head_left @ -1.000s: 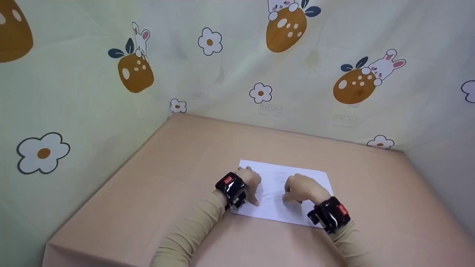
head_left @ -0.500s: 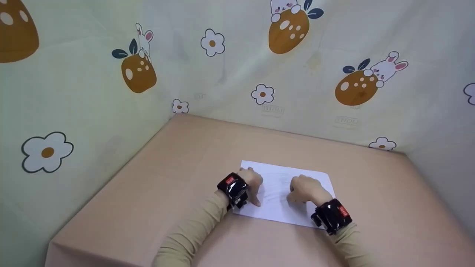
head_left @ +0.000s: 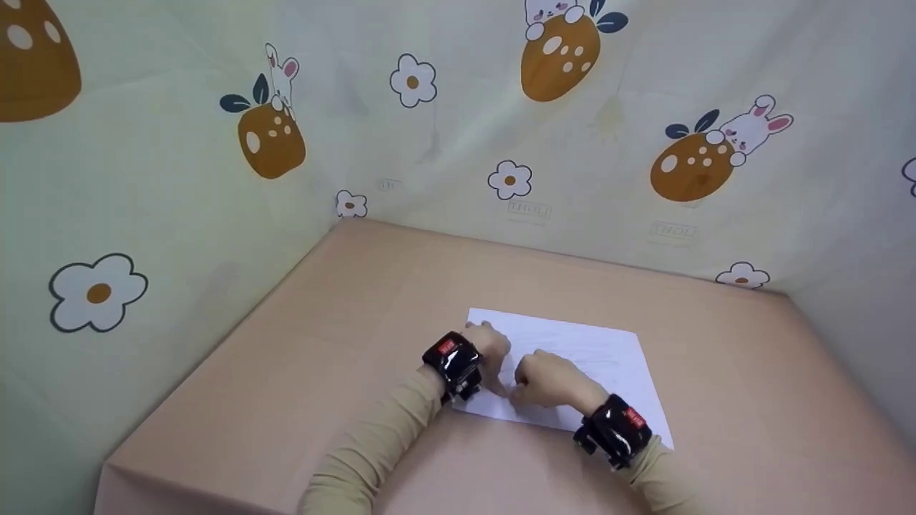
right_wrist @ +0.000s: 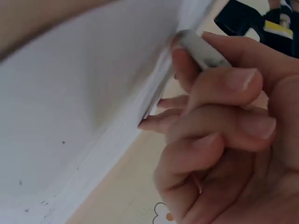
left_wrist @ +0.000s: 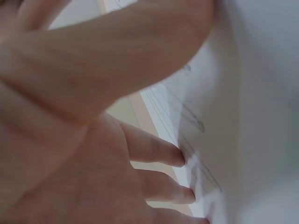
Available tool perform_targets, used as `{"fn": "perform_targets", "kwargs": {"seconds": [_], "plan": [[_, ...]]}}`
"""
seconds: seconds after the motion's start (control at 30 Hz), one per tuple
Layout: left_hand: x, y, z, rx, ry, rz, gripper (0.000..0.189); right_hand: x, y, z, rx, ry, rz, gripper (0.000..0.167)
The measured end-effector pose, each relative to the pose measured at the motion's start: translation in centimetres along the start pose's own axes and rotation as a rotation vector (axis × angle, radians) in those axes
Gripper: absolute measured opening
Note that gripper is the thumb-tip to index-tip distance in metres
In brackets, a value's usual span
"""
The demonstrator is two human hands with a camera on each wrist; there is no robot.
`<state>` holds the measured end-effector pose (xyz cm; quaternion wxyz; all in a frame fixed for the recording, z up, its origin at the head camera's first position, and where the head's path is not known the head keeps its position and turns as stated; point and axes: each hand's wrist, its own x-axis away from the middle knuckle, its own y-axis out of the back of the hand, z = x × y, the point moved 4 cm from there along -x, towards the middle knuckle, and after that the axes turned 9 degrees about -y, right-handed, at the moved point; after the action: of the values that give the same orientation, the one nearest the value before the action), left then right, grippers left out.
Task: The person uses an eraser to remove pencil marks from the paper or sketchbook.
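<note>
A white sheet of paper (head_left: 615, 372) with faint pencil lines lies on the table. My left hand (head_left: 490, 354) rests on its left side, and in the left wrist view its outstretched fingertips touch the sheet beside some pencil marks (left_wrist: 198, 123). Close to the left thumb, my right hand (head_left: 549, 380) is over the lower middle of the paper. The right wrist view shows it pinching a small whitish-grey eraser (right_wrist: 203, 50) between thumb and forefinger, other fingers curled. The eraser's end is against or just over the paper; which, I cannot tell.
Small dark crumbs (right_wrist: 44, 203) are scattered on the paper. A peach cloth covers the table (head_left: 343, 300). Patterned curtain walls (head_left: 444, 143) enclose it at the back and both sides. Each wrist wears a black camera band (head_left: 617, 429).
My right hand has moved left and slightly toward me across the paper, close to the left thumb. The left hand stays in place on the sheet. The head view has shifted slightly.
</note>
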<state>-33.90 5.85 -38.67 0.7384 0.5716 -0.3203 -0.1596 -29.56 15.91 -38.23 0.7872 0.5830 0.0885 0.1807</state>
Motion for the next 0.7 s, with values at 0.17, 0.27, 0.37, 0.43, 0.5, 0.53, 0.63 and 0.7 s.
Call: {"fn": "perform_targets", "kwargs": {"seconds": [0.17, 0.27, 0.37, 0.43, 0.5, 0.53, 0.63, 0.7], "plan": [[-0.5, -0.1, 0.1, 0.084, 0.015, 0.097, 0.086, 0.5, 0.5, -1.1, 0.176, -0.269, -0.031, 0.012], [-0.5, -0.3, 0.2, 0.094, 0.032, 0.102, 0.086, 0.7, 0.7, -1.2, 0.231, -0.283, -0.043, 0.014], [-0.3, -0.3, 0.2, 0.065, 0.034, 0.062, 0.08, 0.5, 0.4, -0.5, 0.14, -0.159, -0.032, 0.015], [-0.3, -0.3, 0.3, 0.06, 0.032, 0.053, 0.076, 0.4, 0.0, -0.1, 0.069, -0.094, -0.015, 0.021], [-0.6, -0.3, 0.4, 0.078, 0.028, 0.067, 0.075, 0.3, -0.1, 0.0, 0.024, -0.103, 0.015, 0.02], [-0.7, -0.3, 0.4, 0.09, 0.026, 0.081, 0.075, 0.4, 0.0, -0.2, 0.031, -0.137, 0.025, 0.019], [-1.2, -0.3, 0.5, 0.124, 0.029, 0.124, 0.083, 0.7, 0.6, -1.1, 0.125, -0.292, 0.044, 0.014], [-1.0, -0.3, 0.4, 0.126, 0.028, 0.129, 0.087, 0.9, 0.8, -1.4, 0.201, -0.342, 0.046, 0.016]]}}
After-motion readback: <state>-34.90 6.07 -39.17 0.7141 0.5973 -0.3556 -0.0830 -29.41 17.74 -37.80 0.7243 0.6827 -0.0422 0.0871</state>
